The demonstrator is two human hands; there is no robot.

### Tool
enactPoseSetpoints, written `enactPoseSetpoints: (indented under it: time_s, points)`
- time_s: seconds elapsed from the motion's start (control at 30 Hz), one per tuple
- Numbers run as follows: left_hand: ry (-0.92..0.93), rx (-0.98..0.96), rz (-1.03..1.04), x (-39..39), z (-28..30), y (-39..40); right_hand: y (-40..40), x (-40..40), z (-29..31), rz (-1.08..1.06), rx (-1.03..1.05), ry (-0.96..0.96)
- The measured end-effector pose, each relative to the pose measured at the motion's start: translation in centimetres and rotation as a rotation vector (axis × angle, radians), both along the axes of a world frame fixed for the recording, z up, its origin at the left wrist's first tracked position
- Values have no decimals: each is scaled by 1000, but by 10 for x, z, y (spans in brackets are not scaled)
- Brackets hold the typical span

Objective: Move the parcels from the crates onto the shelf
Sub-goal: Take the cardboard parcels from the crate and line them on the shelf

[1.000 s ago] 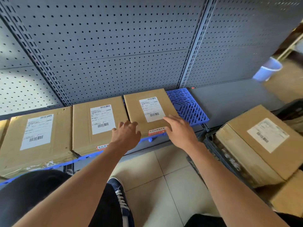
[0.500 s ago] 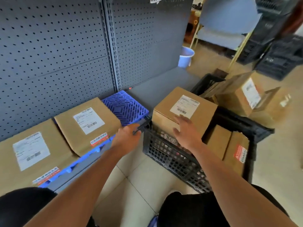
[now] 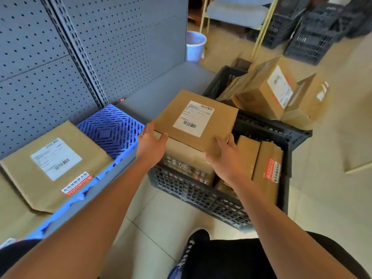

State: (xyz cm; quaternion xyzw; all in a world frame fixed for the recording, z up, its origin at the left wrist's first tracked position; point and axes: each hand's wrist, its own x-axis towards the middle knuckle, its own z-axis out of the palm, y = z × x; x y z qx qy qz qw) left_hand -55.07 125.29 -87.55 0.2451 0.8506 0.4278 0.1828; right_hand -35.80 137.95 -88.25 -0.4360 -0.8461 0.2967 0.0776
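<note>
— Hands?
— Left hand [image 3: 151, 145] and right hand [image 3: 225, 156] grip opposite near corners of a labelled parcel [image 3: 196, 121].
— Where is it?
— Atop the black crate [image 3: 201, 195], just right of the shelf [image 3: 161, 93].

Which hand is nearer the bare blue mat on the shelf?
Left. The left hand grips the parcel beside the blue mat; the right hand holds its far side.

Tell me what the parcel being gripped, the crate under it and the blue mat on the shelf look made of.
Parcel: brown corrugated cardboard, matte, with a glossy white paper label. Crate: dark moulded plastic, judging by its lattice walls. Blue mat: likely rigid plastic, with a slight sheen and moulded slats. Both hands, left hand and right hand, grip the parcel's edges.
</note>
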Motion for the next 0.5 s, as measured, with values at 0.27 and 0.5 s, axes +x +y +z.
enactPoseSetpoints:
  time_s: [0.27,0.5]
  points:
    - [-151,-15,66,-11,-17,19,6,0,-9,-86,-292,196]
    - [-279,80,187,-6,-14,25,-6,-13,-15,-242,-324,385]
